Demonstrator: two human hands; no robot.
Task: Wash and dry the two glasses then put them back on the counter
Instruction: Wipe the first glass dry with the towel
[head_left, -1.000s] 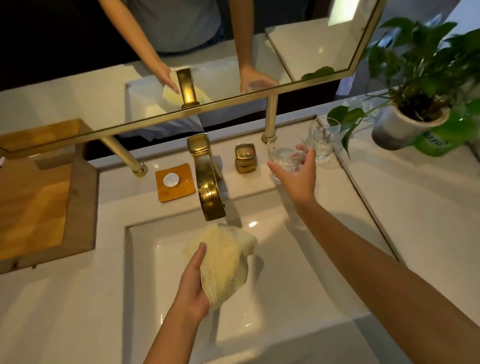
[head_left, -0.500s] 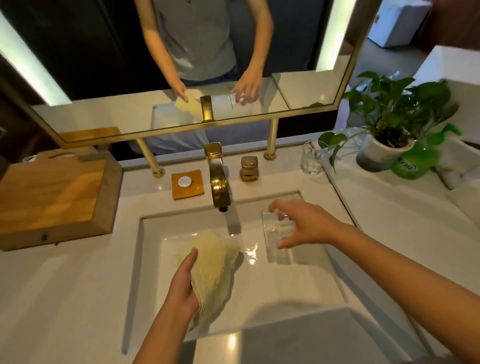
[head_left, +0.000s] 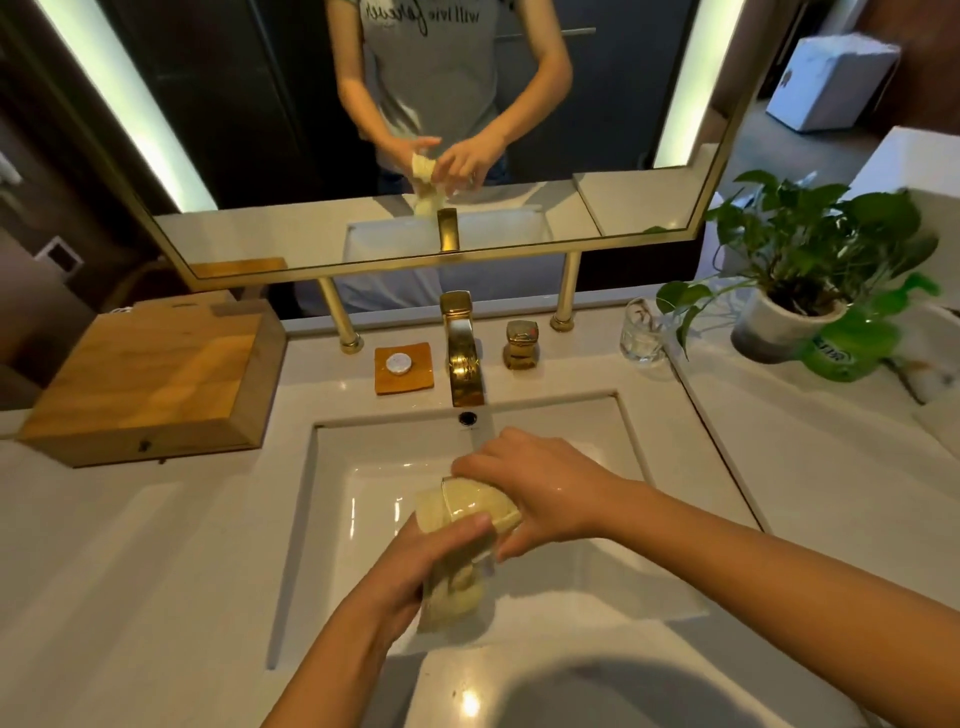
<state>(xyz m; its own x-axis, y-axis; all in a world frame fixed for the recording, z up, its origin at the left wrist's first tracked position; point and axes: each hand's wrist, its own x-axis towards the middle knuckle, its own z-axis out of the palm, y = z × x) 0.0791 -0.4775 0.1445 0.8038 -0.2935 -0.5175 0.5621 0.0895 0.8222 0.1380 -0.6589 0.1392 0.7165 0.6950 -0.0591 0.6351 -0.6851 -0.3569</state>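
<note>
White surface, sink below; right hand grips glass, left hand clutches yellow cloth; best to push the cloth inside and rotate the glass.

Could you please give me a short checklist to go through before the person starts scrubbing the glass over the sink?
1. Glass held by the right hand: ok.
2. Yellow cloth gripped by the left hand and pressed against the glass: ok.
3. Work held above the sink basin, not the counter: ok.
4. Water running from the faucet: not ok, no stream visible.
5. Second glass safely upright on the counter beside the plant: ok.
6. Soap on the cloth: cannot tell.
</note>
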